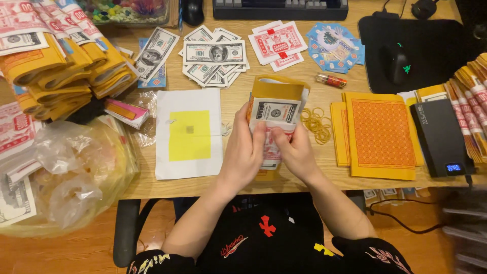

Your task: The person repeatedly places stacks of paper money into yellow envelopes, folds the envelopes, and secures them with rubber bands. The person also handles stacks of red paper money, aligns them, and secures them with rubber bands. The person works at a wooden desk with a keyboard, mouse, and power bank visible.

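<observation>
Both of my hands hold a folded bundle of paper notes [276, 109] wrapped in yellow paper, above the front middle of the wooden desk [238, 96]. My left hand [243, 152] grips the bundle's left side. From the right, my right hand [297, 152] pinches its lower part with thumb and fingers. A grey banknote-style sheet faces up on the bundle. Loose rubber bands [317, 122] lie just right of it.
A white sheet with a yellow square [189, 134] lies left. Loose note piles [213, 56] and red notes [276, 45] sit behind. Orange-patterned yellow papers [380, 134], a power bank [441, 137], mouse [398, 63] and rolled yellow bundles [61, 66] surround. Plastic bags [71, 172] lie at left.
</observation>
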